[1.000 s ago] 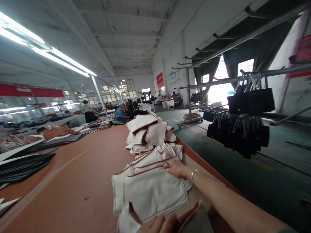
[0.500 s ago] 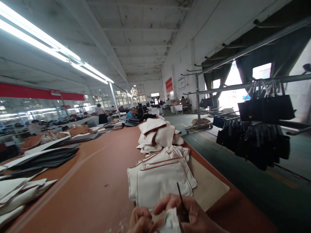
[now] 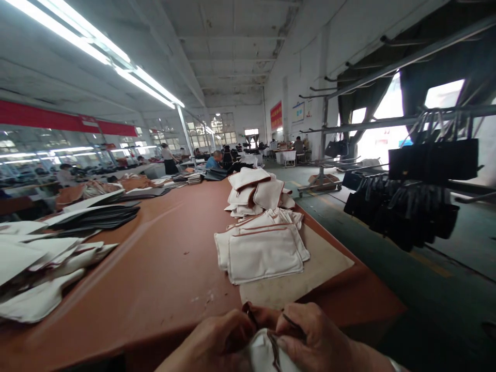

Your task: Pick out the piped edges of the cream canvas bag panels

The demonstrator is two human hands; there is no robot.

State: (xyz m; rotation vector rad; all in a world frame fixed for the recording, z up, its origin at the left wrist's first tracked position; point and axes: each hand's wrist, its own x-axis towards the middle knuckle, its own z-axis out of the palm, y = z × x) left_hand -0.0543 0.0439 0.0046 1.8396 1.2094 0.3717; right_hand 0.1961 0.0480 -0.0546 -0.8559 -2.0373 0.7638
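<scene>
Low in the view, my left hand is closed on the left side of a white fabric piece with brown edging. My right hand pinches its other side, and a thin dark tool lies between the fingers. The hands are close together at the table's near edge, with brown material bunched between them. Just beyond them, flat white pieces with brown trim are stacked on a beige sheet. Behind that stack rises a second pile of white pieces.
The brown-covered table carries black sheets and white pieces at left. On the right, a metal rack holds black bags. A person in blue sits beyond the table's far end; others are farther back.
The view has tipped down and shifted. My hands have turned around the white piece, and the dark tool, upright before, now lies lower in my right hand. More of my left hand shows.
</scene>
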